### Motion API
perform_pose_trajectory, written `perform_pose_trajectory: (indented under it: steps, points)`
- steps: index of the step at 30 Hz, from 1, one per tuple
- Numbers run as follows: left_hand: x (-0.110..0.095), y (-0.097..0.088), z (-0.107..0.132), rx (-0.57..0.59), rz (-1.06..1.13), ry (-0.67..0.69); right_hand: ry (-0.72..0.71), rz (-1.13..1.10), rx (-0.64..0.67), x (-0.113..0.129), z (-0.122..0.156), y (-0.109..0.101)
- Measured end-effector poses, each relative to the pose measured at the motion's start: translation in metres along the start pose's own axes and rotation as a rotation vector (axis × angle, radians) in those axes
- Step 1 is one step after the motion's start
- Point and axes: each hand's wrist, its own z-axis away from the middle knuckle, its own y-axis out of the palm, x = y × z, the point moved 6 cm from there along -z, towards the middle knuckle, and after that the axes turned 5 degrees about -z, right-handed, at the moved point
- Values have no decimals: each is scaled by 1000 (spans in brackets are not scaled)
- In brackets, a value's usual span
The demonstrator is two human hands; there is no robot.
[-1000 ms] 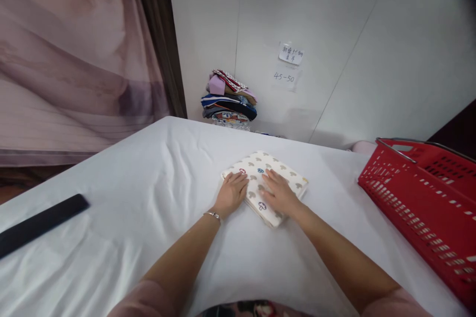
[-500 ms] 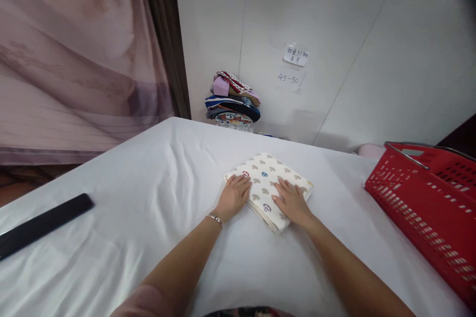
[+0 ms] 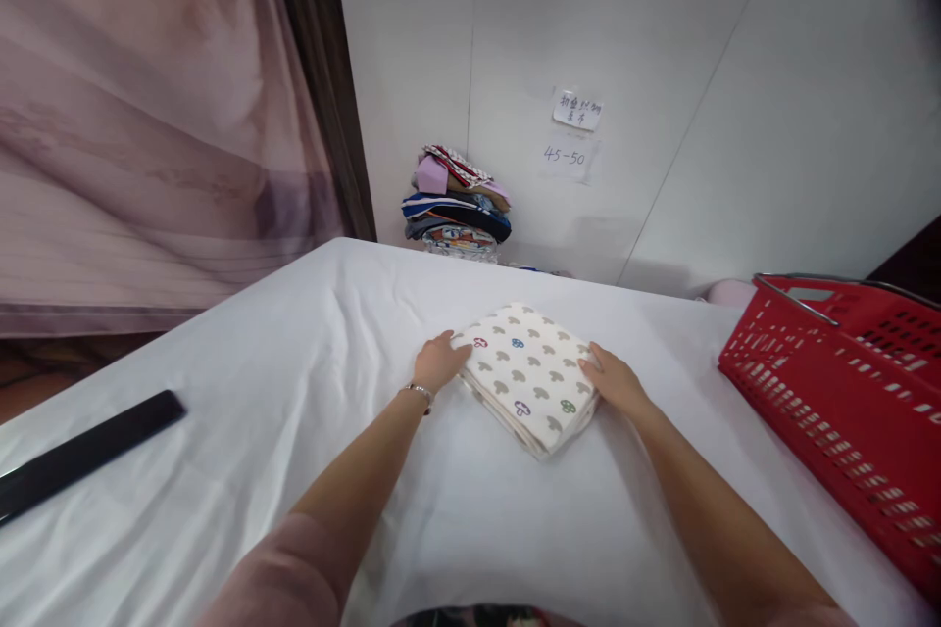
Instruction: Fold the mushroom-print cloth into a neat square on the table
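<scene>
A folded cream cloth printed with small mushrooms lies on the white sheet in the middle of the view. My left hand, with a bracelet at the wrist, grips the cloth's left edge, fingers curled under it. My right hand grips the right edge the same way, thumb on top. The cloth sits between the two hands, flat on the sheet.
A red plastic basket with a metal handle stands at the right. A long black bar lies at the left edge. A stack of folded clothes sits by the white wall beyond the sheet, below two paper notes.
Both hands slid off the top of the folded cloth outward to its left and right edges and now grip it from the sides.
</scene>
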Motion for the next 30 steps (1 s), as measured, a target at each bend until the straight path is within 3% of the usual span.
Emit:
perform_pose_trajectory:
  steps: [5, 10, 14, 17, 20, 25, 27, 30]
  points:
    - [-9, -14, -21, -65, 39, 96, 66, -155, 47, -8, -8, 0]
    - [5, -34, -56, -191, 25, 121, -64, -452, 181, 25, 29, 27]
    - [22, -31, -54, -213, -6, 106, -76, -513, 145, 36, 52, 34]
    - [18, -32, -25, -279, -36, 195, -52, -513, 114, 34, 54, 33]
    - [0, -32, 25, -337, -84, 437, -58, -477, 98, 35, 54, 31]
    - [-18, -15, 110, -203, -55, 729, -61, -449, 35, 37, 63, 30]
    - [-19, -8, 130, -164, -82, 775, -115, -464, -1, 39, 68, 28]
    - [-19, -3, 142, -169, -121, 797, -229, -467, -32, 42, 74, 25]
